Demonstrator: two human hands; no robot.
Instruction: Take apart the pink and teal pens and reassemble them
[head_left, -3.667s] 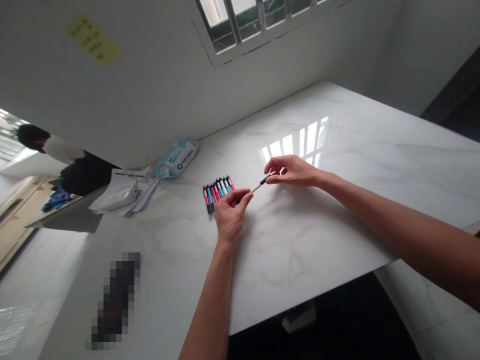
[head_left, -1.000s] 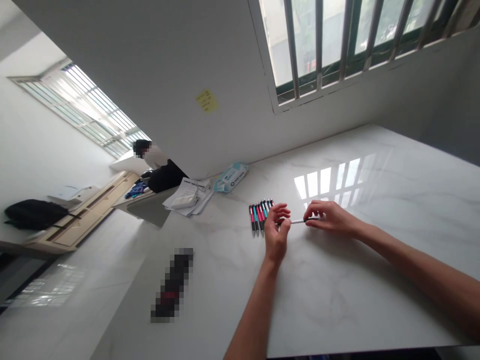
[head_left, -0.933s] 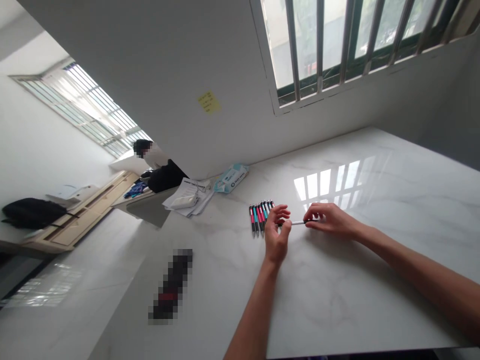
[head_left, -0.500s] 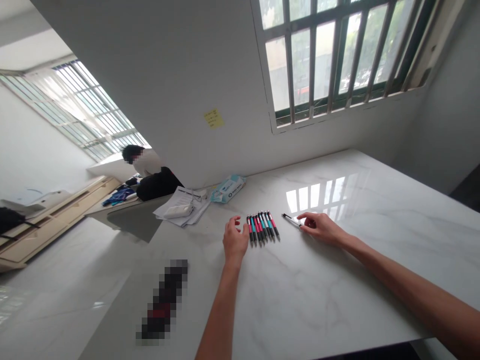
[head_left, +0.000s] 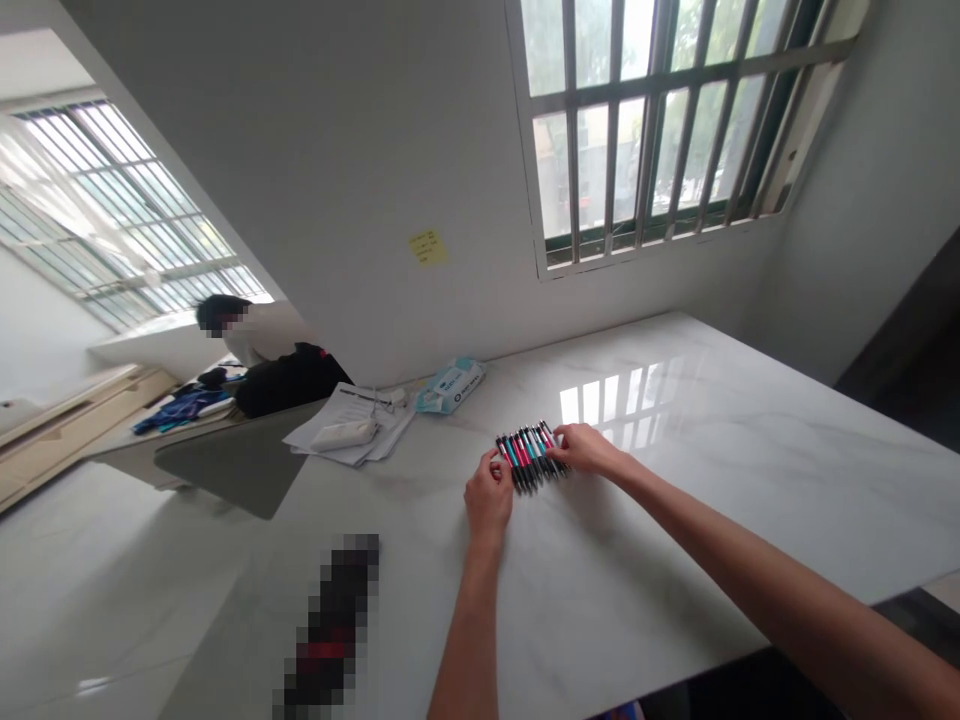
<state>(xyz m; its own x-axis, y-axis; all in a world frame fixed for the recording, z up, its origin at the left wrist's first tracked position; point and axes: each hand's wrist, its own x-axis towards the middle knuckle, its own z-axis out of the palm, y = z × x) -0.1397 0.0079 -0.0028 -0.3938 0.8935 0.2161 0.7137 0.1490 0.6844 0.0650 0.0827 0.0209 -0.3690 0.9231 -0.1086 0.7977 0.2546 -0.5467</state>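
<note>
On the white marbled counter, 1 compact row of click pens lies side by side, red, teal and white barrels mixed; clicker ends point away from the wearer, tips toward the wearer. Left hand: at the left edge of the row, fingers bent; whether its grip holds a pen or only presses the edge is not resolvable. Right hand: at the right edge, fingertips on the outermost pens; grip closure likewise unclear, as the fingers hide the contact. Row sits between the 2 hands. Beyond, near the wall: light-blue wipes packet; to its left, printed papers bearing a white object. Nearer, at left: dark pixelated object. Yellow sticky note on the wall, left of the barred window.
</note>
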